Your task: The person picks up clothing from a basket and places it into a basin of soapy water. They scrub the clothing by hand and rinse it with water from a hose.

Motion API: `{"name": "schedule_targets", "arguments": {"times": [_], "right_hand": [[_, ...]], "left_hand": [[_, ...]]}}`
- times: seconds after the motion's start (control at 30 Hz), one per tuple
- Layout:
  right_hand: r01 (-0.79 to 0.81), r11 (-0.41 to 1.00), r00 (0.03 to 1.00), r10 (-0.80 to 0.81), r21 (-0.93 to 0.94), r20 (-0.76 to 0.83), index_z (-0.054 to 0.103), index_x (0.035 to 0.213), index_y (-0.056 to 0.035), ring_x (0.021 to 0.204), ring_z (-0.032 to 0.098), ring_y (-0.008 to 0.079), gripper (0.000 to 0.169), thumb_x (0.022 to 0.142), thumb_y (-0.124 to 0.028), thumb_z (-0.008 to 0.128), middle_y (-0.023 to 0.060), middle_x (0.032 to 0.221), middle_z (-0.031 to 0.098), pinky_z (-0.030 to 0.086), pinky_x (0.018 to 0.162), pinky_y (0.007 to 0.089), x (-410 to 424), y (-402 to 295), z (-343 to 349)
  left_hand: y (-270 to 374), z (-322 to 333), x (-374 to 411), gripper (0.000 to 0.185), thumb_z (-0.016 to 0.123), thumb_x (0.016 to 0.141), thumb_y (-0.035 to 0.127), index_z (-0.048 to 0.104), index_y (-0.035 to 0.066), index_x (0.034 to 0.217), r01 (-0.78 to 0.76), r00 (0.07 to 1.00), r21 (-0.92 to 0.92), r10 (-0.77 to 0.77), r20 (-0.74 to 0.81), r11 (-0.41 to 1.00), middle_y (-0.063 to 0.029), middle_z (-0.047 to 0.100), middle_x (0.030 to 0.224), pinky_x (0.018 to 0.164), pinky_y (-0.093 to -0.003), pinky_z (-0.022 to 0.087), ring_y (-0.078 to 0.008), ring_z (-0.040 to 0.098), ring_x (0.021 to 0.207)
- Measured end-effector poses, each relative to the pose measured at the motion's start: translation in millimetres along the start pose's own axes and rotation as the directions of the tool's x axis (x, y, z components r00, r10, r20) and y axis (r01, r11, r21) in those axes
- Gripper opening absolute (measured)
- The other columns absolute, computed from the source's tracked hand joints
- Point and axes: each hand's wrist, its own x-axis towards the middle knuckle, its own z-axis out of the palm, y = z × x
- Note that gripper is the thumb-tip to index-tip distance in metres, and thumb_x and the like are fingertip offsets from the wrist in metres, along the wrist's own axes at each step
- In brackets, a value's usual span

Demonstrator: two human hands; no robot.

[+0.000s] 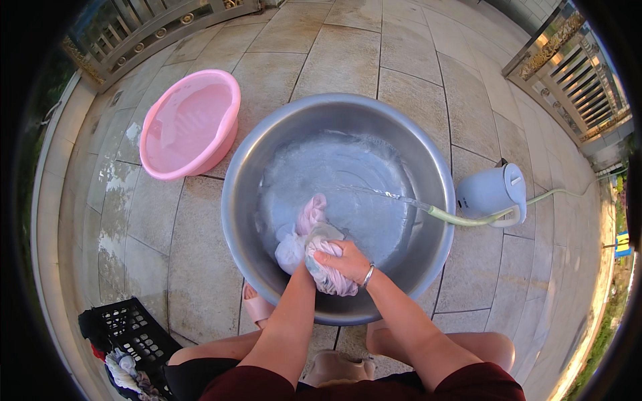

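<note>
A large metal basin (241,165) stands before me with shallow water in its bottom. Over its near part, my right hand (346,260) grips a bunched, wet pale pink cloth (333,280) from the right side. My left hand (305,265) reaches to the same bundle from the left; its fingers are hidden by the cloth. Just left of the bundle lies a white cloth (290,250), and a twisted pink cloth (312,213) rests beyond it. Water runs from a pale green hose (456,217) that hangs over the basin's right rim.
A pink plastic basin (233,108) holding water stands at the upper left. Right of the metal basin is a light blue kettle-like jug (484,190), with the hose passing at its handle. A black plastic crate (150,326) with clothes (123,371) is at lower left. Metal gates (150,35) edge the tiled floor.
</note>
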Motion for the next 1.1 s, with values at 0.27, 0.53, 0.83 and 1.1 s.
{"name": "schedule_targets", "arguments": {"times": [0.27, 0.53, 0.83, 1.1], "right_hand": [[0.044, 0.959, 0.863, 0.106, 0.281, -0.494, 0.054, 0.088, 0.0058, 0.073, 0.051, 0.0145, 0.05, 0.078, -0.042, 0.045, 0.0097, 0.082, 0.056, 0.04, 0.067, 0.0288, 29, 65, -44], [-0.21, 0.851, 0.782, 0.442, 0.481, -0.44, 0.052, 0.092, 0.0018, 0.075, 0.053, 0.0199, 0.04, 0.08, -0.035, 0.042, 0.0098, 0.087, 0.055, 0.043, 0.067, 0.0306, 34, 153, -39], [-0.512, 0.694, 0.83, 0.25, -0.506, -0.498, 0.05, 0.095, 0.0, 0.083, 0.053, 0.0249, 0.049, 0.07, -0.042, 0.055, 0.0152, 0.09, 0.055, 0.04, 0.071, 0.0313, 58, 68, -98], [-0.132, 0.696, 0.984, 0.005, -0.706, -0.179, 0.042, 0.105, -0.0012, 0.09, 0.049, 0.0354, 0.05, 0.07, -0.034, 0.054, 0.0195, 0.095, 0.054, 0.039, 0.077, 0.0369, 95, 116, -53]], "left_hand": [[17, 110, -11, 0.031, 0.04, 0.082, 0.023, 0.048, 0.002, 0.104, -0.265, 0.964, 0.666, 0.189, 0.186, 0.698, -0.0114, 0.052, 0.101, 0.078, -0.0339, 0.041, -0.0245, 0.05, 0.092], [12, 64, 21, 0.04, 0.056, 0.066, 0.022, 0.051, -0.005, 0.095, -0.381, 0.873, 0.645, -0.028, 0.487, -0.663, -0.0207, 0.048, 0.096, 0.081, -0.0364, 0.037, -0.0347, 0.046, 0.091], [14, 15, 0, 0.029, 0.05, 0.073, 0.021, 0.053, 0.001, 0.094, 0.421, 0.893, 0.663, -0.155, -0.422, 0.62, -0.0095, 0.057, 0.088, 0.072, -0.0377, 0.043, -0.0219, 0.055, 0.078], [-19, -5, 4, 0.021, 0.045, 0.077, 0.019, 0.054, 0.004, 0.089, 0.474, 0.837, 0.378, -0.275, -0.472, 0.795, -0.0098, 0.057, 0.086, 0.068, -0.0388, 0.044, -0.0216, 0.055, 0.075]]}}
